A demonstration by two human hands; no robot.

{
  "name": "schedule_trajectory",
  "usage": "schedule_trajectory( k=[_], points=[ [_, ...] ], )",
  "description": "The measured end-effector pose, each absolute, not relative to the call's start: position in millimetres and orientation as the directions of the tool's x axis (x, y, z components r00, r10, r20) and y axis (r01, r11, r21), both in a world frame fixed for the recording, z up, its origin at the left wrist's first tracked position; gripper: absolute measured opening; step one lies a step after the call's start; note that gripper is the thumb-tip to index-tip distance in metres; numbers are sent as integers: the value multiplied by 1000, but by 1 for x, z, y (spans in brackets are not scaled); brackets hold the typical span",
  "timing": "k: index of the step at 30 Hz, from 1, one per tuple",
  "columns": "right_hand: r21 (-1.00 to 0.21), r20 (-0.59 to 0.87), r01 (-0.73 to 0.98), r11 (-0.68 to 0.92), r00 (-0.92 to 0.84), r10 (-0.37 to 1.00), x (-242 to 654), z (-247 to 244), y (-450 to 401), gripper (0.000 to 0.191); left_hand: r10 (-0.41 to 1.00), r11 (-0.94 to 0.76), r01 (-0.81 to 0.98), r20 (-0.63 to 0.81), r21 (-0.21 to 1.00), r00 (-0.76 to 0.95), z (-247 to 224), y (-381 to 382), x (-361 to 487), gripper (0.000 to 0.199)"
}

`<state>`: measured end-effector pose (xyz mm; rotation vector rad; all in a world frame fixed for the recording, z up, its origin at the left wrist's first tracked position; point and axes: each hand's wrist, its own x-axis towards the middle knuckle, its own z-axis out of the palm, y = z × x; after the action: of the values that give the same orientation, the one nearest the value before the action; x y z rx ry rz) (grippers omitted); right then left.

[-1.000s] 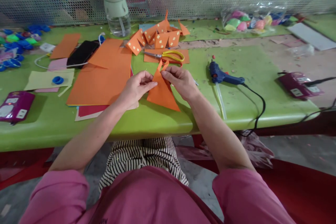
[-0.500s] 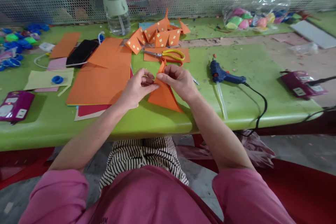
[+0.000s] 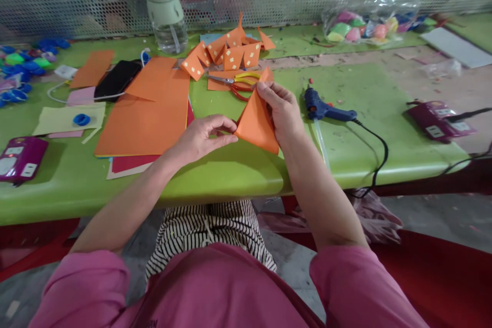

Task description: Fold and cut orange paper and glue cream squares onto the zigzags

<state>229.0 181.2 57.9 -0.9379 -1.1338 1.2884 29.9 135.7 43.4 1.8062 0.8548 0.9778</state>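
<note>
A folded piece of orange paper (image 3: 257,122), roughly triangular, is held up above the green table near its front edge. My right hand (image 3: 282,110) grips it by the upper right side, thumb on top. With thumb and forefinger, my left hand (image 3: 209,136) pinches its lower left corner. Just behind the paper lie scissors (image 3: 234,82) with yellow and red handles, on an orange paper strip (image 3: 217,84). Farther back stand folded orange paper shapes with pale dots (image 3: 234,54). Left of my hands is a stack of orange sheets (image 3: 146,123).
A blue glue gun (image 3: 326,108) with a trailing cord lies at right, near a purple power box (image 3: 436,119). A water bottle (image 3: 166,13) stands at the back. At left are a black phone (image 3: 117,79), a blue ring (image 3: 81,120) and another purple box (image 3: 23,159).
The folded paper has turned and shifted right. My right hand has moved right with it; my left hand has come down from the upper part to the lower left corner.
</note>
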Motion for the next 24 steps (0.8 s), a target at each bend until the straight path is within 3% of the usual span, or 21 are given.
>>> schedule_trajectory(
  k=[5,10,15,19,24],
  points=[
    [-966,96,-251,69,-96,991,230,57,181,32,780,-530,216,372,820,503,45,132,28,16],
    [-968,171,-206,142,-130,977,230,59,179,37,830,-378,262,200,888,521,53,126,24,22],
    [-958,278,-131,256,-190,942,216,59,171,39,937,-55,64,30,996,347,62,127,31,34],
    [-953,302,-66,296,-289,908,209,65,161,43,959,-7,7,5,1000,284,61,131,36,37],
    [-939,209,185,290,-362,908,222,73,158,57,996,-88,-54,89,995,4,59,135,24,38]
  ],
)
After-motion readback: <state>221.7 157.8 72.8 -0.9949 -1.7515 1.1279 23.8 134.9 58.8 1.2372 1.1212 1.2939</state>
